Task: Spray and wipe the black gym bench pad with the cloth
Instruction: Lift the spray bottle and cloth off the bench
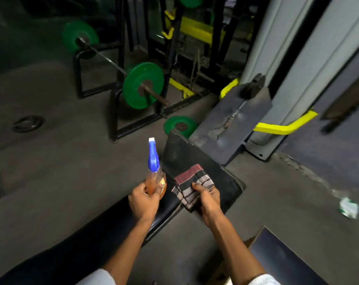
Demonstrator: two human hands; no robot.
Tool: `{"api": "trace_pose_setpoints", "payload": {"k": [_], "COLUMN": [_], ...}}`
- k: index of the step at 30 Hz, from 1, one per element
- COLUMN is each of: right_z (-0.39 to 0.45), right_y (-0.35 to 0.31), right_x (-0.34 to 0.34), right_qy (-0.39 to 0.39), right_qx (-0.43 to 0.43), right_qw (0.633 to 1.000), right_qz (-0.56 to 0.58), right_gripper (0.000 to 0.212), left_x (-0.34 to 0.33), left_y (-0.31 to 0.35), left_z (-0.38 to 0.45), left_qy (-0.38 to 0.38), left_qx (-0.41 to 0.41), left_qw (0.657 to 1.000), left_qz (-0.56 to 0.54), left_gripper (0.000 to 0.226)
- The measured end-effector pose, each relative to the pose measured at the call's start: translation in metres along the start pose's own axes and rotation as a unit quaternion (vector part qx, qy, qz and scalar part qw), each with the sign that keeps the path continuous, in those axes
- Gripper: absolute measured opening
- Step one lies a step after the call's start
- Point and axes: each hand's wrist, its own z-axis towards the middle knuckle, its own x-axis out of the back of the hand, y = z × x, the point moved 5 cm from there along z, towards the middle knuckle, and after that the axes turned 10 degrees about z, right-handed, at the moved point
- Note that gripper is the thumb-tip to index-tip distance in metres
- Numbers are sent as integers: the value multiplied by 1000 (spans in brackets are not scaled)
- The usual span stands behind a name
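Right hand (207,199) presses folded striped cloth (192,187) onto far end of black bench pad (222,182); left hand (144,199) grips spray bottle (155,175) upright beside pad's left edge. Pad's long axis runs back toward person.

The left hand (144,200) holds the spray bottle (155,173) upright just beside the bench (226,186) pad's left edge. To its right, the right hand (207,199) presses the cloth (192,185) on the pad. Beyond both hands the barbell (142,85) sits on its rack (117,112), with a loose plate (180,125) on the floor just behind the pad. Right of the right hand, well apart, crumpled litter (349,207) lies on the floor.
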Motion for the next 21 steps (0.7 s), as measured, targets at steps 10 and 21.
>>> {"api": "trace_pose_setpoints", "payload": {"k": [10, 21], "right_z": [-66, -151], "right_y": [-28, 4], "right_x": [159, 370], "right_qy": [211, 366], "right_qx": [96, 65], "right_qw": [967, 914], "right_qz": [104, 164], "right_gripper": [18, 28], "left_x": [-110, -223], "left_y": [57, 62], "left_z": [-88, -277], "left_qy": [-215, -374], "left_qx": [-122, -225], "left_qw": [969, 898], "left_qz": [5, 53], "left_gripper": [22, 29]}}
